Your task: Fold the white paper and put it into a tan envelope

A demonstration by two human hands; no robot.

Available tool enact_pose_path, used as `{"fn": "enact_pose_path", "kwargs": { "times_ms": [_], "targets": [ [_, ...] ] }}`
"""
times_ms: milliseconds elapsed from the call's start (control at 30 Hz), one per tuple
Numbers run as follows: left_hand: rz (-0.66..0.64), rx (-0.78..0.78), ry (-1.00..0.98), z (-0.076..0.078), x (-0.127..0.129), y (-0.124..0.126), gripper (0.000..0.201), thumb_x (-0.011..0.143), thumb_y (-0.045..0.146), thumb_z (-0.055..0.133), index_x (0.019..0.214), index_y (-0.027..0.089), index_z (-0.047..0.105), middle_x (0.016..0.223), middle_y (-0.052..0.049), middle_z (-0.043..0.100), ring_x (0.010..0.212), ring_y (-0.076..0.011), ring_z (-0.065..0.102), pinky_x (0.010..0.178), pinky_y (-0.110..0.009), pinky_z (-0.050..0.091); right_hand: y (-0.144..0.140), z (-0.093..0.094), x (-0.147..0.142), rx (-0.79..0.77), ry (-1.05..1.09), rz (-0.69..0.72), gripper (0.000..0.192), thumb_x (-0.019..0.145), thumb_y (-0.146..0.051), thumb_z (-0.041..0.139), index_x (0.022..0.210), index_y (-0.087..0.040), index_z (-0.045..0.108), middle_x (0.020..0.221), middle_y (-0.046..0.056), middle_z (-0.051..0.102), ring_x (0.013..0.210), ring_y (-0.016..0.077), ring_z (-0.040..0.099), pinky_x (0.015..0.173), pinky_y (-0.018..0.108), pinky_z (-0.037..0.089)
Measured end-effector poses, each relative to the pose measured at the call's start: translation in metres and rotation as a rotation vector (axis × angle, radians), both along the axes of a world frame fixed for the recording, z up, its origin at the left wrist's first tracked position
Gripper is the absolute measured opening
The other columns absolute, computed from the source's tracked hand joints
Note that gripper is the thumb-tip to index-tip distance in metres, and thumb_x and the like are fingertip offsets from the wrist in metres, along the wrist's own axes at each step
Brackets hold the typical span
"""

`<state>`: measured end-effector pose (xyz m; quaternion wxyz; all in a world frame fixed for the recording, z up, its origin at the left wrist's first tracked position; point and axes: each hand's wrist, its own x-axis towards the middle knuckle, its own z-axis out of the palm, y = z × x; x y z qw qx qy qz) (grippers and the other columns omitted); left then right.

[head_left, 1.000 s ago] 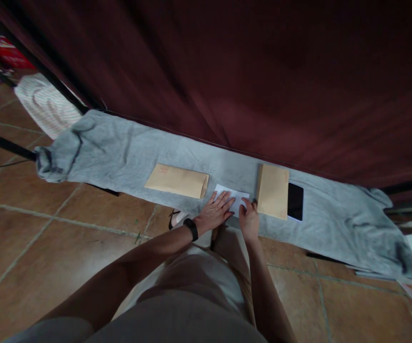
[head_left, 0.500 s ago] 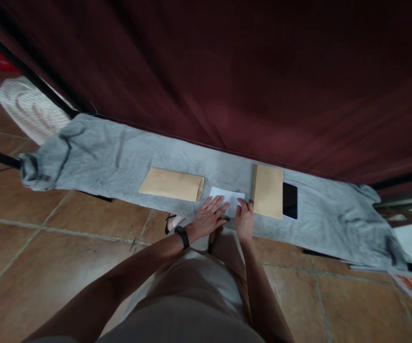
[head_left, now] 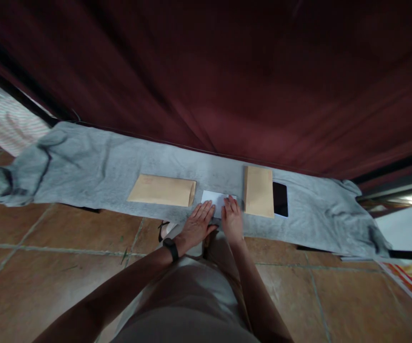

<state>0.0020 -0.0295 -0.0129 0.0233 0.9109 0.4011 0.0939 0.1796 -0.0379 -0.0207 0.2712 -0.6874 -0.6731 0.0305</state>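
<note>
A small white sheet of paper [head_left: 219,199] lies on the grey cloth, partly covered by both hands. My left hand [head_left: 197,223], a dark band on its wrist, rests flat over the paper's left part with fingers stretched out. On the paper's right part lies my right hand [head_left: 232,219], its fingers extended and pointing away from me. To the left is a brown envelope [head_left: 161,190] lying lengthwise. Just right of my right hand, a second brown envelope [head_left: 259,191] lies crosswise, overlapping a dark-screened phone [head_left: 280,198].
The grey cloth [head_left: 95,166] covers a long narrow surface, bunched at both ends. A dark red curtain [head_left: 206,85] hangs along its far side. Striped fabric [head_left: 5,114] is at the left, a white panel [head_left: 406,228] at the right. Brown floor tiles [head_left: 48,276] show below.
My right hand has gone from curled fingers at the paper's right edge to lying extended on it. The left hand stays flat, slightly nearer the paper's left side. The whole view has shifted a little.
</note>
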Motion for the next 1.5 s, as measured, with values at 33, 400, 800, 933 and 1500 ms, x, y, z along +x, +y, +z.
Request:
{"fn": "enact_pose_path", "kwargs": {
  "times_ms": [33, 400, 800, 933, 1500],
  "targets": [
    [0.002, -0.001, -0.008, 0.000, 0.000, 0.000, 0.065, 0.101, 0.044, 0.053, 0.153, 0.007, 0.041, 0.164, -0.021, 0.035, 0.155, -0.0305, 0.026, 0.127, -0.047, 0.024, 0.001, -0.001, -0.003, -0.020, -0.008, 0.024, 0.043, 0.103, -0.020, 0.038, 0.142, -0.014, 0.056, 0.152, 0.016, 0.052, 0.143, 0.0268, 0.042, 0.115, 0.047, 0.040],
    [-0.019, -0.003, -0.061, -0.003, -0.002, 0.002, 0.065, 0.102, 0.044, 0.051, 0.154, 0.007, 0.038, 0.162, -0.021, 0.038, 0.154, -0.0305, 0.029, 0.126, -0.049, 0.027, 0.000, -0.010, -0.005, -0.035, -0.133, -0.035, 0.048, 0.107, -0.031, 0.041, 0.150, -0.012, 0.050, 0.159, 0.018, 0.044, 0.150, 0.0280, 0.036, 0.118, 0.047, 0.036],
    [0.118, -0.182, 0.027, 0.050, -0.062, 0.052, 0.104, 0.081, 0.043, 0.078, 0.164, 0.027, 0.017, 0.172, -0.016, 0.003, 0.159, -0.0361, 0.004, 0.125, -0.062, 0.009, 0.000, -0.020, -0.006, 0.050, -0.167, -0.042, 0.048, 0.107, -0.031, 0.037, 0.151, -0.015, 0.048, 0.158, 0.016, 0.046, 0.145, 0.0300, 0.042, 0.115, 0.050, 0.038],
    [0.206, -0.393, 0.185, 0.070, -0.106, 0.097, 0.123, 0.068, 0.048, 0.084, 0.165, 0.028, 0.011, 0.172, -0.018, 0.005, 0.158, -0.0393, 0.002, 0.122, -0.066, 0.003, 0.000, -0.022, -0.007, 0.048, -0.177, -0.053, 0.048, 0.107, -0.032, 0.036, 0.151, -0.015, 0.048, 0.159, 0.016, 0.045, 0.146, 0.0298, 0.041, 0.116, 0.050, 0.038],
    [0.072, -0.271, 0.015, 0.073, -0.132, 0.121, 0.118, 0.068, 0.048, 0.080, 0.164, 0.023, 0.016, 0.144, -0.013, 0.050, 0.138, -0.0337, 0.044, 0.122, -0.051, 0.022, 0.001, -0.023, -0.008, 0.050, -0.133, -0.052, 0.047, 0.106, -0.031, 0.039, 0.148, -0.014, 0.051, 0.158, 0.018, 0.046, 0.146, 0.0302, 0.041, 0.118, 0.050, 0.035]
  ]
}}
